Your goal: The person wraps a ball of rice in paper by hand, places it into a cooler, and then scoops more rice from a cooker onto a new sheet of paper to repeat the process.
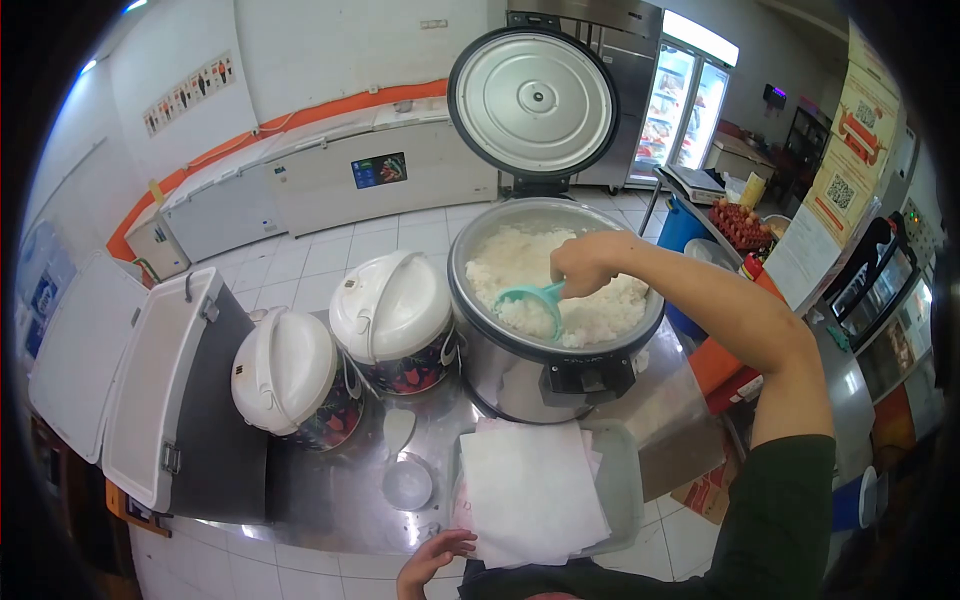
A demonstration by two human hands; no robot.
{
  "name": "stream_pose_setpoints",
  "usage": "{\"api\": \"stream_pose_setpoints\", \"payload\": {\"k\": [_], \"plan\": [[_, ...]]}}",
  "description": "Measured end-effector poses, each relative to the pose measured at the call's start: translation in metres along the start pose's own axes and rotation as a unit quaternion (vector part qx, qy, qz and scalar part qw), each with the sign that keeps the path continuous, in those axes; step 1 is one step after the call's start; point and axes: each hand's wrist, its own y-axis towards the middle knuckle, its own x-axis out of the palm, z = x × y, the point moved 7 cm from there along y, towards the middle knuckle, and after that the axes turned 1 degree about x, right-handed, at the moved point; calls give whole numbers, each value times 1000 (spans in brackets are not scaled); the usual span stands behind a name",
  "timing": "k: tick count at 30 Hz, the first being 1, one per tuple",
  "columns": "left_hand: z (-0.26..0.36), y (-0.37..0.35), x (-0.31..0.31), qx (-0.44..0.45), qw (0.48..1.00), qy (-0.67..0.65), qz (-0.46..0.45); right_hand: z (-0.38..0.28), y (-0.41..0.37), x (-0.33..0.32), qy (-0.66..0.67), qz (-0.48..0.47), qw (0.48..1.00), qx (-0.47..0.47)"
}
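My right hand [588, 264] is closed around the handle of a teal scoop [546, 296], whose round head is sunk in the white cooked rice [612, 312]. That rice fills a large steel rice cooker [505, 378], its lid [537, 100] raised upright behind. At the bottom of the view, my left hand [430, 562] has its fingers extended beside the lower left corner of a stack of white paper sheets [532, 490]. The stack lies over a pale plastic tray [622, 470]. Left of it are a clear bowl [407, 485] and a white rice paddle [399, 430].
Two lidded white rice containers [388, 310] with floral sides stand left of the cooker on the steel table [320, 500]. An opened grey cool box [205, 400] is at the far left. Chest freezers [430, 165] line the back wall; a red fryer-like box [725, 365] sits right.
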Motion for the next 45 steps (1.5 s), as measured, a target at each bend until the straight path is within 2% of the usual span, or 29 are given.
{"api": "stream_pose_setpoints", "payload": {"k": [2,6,7,8,10,12,14,16,17,19,23,25,32,41,43,45], "plan": [[1,-1,0,-8,1000,-1,2,8,-4,5,64,-13,998,-14],[1,7,-4,-32,999,24,2,31,2,5,97,7,994,-56],[2,7,-4,-34,999,22,3,33,-1,-10,23,143,987,-71],[5,9,-3,-22,1000,15,10,29,-10,-22,-50,275,956,-84],[7,8,-4,-13,1000,10,16,26,6,0,-90,308,944,-75],[6,7,-6,-5,1000,8,24,3,6,13,-261,437,847,-155],[3,4,-8,-2,1000,0,30,2,3,7,-260,448,839,-166],[-1,0,-9,0,999,-10,35,12,0,-6,-201,413,878,-133],[-3,-1,-11,4,999,-13,40,12,5,-6,-202,412,879,-133],[-4,-1,-9,9,999,-15,43,41,41,13,-172,218,958,66],[-3,-2,-11,16,999,-20,46,15,17,6,-135,200,969,52],[-5,-4,-10,15,998,-28,50,8,13,7,-103,141,982,64],[-9,-5,-7,14,998,-37,43,-19,-20,-1,-58,124,990,31],[-9,10,-7,-15,1000,-11,24,6,-19,8,55,107,993,-7],[-10,11,-8,-27,999,-8,28,16,-11,11,97,83,990,-63],[-10,16,-7,-31,999,-4,23,15,-7,12,119,59,990,-50]]}}
